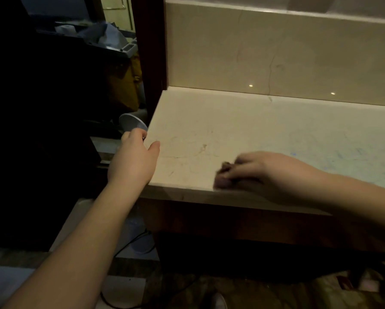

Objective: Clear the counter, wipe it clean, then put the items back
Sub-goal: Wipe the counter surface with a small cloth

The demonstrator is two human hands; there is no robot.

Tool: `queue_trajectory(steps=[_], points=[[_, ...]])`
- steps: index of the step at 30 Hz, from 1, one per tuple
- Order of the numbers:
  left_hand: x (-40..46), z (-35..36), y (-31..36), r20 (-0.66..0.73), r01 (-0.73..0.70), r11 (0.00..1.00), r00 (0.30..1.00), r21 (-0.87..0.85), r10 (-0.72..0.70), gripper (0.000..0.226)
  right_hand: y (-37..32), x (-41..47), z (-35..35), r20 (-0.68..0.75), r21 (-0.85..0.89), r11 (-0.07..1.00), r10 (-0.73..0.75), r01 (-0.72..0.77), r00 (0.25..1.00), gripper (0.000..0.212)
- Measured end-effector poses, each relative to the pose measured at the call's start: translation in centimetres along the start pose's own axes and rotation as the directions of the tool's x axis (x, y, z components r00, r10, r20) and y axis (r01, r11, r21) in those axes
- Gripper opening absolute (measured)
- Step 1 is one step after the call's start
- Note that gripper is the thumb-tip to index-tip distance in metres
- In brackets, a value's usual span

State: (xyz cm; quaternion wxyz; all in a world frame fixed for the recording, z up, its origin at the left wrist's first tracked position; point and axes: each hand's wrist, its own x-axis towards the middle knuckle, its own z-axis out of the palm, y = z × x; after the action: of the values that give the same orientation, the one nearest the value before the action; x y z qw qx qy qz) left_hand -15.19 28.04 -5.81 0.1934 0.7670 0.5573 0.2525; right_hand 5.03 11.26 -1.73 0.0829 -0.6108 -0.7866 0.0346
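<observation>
- A person leans over a cream stone counter in a dim room, both bare forearms reaching in from the near edge.
- The right hand presses a small dark cloth flat against the counter at its near edge, fingers closed over it; the cloth and fingertips are blurred.
- The left hand sits at the counter's near-left corner, thumb lying on the stone, the other fingers curled off the left edge around a pale round object; what the object is, and how firmly it is held, cannot be told from this angle.
- The counter top shows faint brown veins near the left hand and light bluish smears toward the right.
- A matching stone backsplash rises along the far edge, carrying a thin crack line and two small bright reflections of light.
- A dark red-brown wooden post stands at the counter's far-left corner, and wood of the same tone fronts the cabinet beneath the top.
- To the far left, in near darkness, a grey tray holds crumpled items, with something yellow below it.
- On the floor at the left, a dark cord trails over a pale surface; patterned flooring lies near and right.
</observation>
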Motion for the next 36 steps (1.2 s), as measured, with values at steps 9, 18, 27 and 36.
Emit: queue_trajectory(steps=[9, 18, 27, 36], points=[[-0.4, -0.5, 0.3, -0.040, -0.077, 0.994, 0.996, 0.071, 0.080, 0.042, 1.4, 5.1, 0.5, -0.048, -0.054, 0.996, 0.075, -0.078, 0.996, 0.032], [-0.9, -1.1, 2.8, 0.016, -0.223, 0.962, 0.975, 0.158, 0.223, 0.043, 5.2, 6.7, -0.3, -0.073, -0.075, 0.968, 0.236, -0.241, 0.969, 0.029], [0.0, 0.3, 3.9, 0.174, -0.295, 0.937, 0.949, 0.187, 0.264, 0.042, 2.5, 3.0, -0.8, 0.012, -0.116, 0.991, 0.075, -0.073, 0.997, 0.032], [-0.4, 0.6, 3.4, 0.125, -0.299, 0.936, 0.952, 0.188, 0.279, 0.043, 12.8, 13.5, -0.7, -0.071, -0.102, 0.915, 0.384, -0.390, 0.921, 0.029]])
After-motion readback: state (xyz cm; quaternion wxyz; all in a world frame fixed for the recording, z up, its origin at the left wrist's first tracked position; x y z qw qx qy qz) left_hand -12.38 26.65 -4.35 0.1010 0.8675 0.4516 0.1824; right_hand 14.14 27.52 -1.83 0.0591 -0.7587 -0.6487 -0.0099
